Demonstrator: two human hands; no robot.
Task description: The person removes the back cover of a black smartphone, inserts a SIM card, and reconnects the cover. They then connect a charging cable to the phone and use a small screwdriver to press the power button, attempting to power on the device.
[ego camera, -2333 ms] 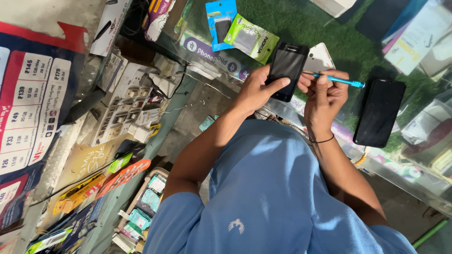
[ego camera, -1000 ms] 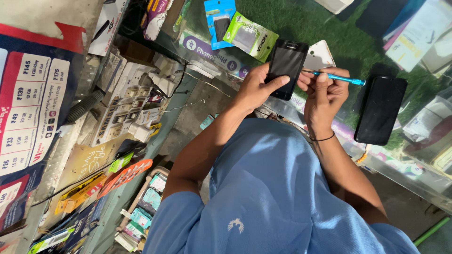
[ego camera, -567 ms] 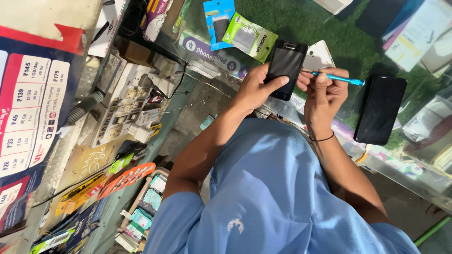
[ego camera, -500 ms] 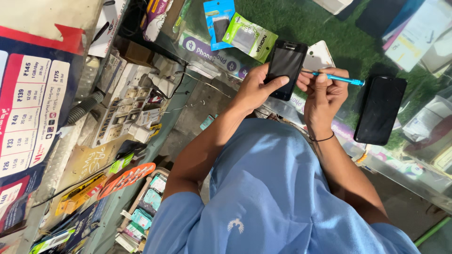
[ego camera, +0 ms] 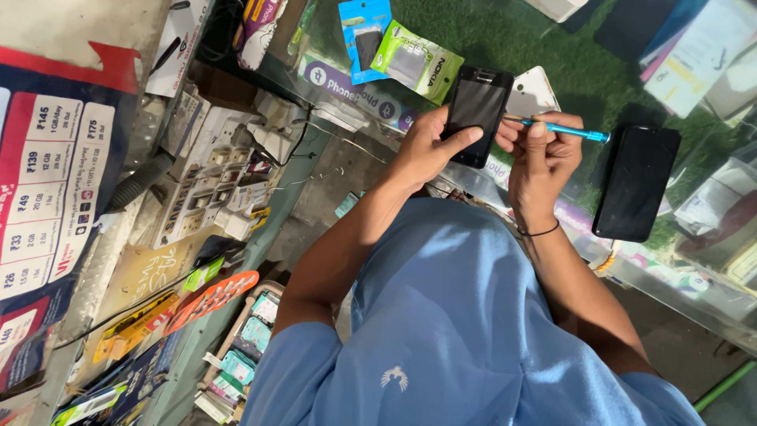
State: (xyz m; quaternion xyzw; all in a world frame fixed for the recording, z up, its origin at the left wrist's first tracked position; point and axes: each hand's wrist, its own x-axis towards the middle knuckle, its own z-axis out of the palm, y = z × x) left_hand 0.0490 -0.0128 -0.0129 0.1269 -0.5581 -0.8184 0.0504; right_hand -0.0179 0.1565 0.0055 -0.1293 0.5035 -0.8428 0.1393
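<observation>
Holding a black rectangular smartphone (ego camera: 475,114) above the table (ego camera: 631,268), my left hand (ego camera: 426,150) wraps its edge, thumb across the dark screen. My right hand (ego camera: 540,154) pinches a slim blue screwdriver (ego camera: 564,130), tip near the phone's side. Casing appears closed; I judge opening not yet done. A second black phone (ego camera: 635,183) lies just beside.

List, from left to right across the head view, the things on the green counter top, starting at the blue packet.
Blue packet → green packet → black phone held in the left hand → blue tool in the right hand → second black phone lying flat.
</observation>
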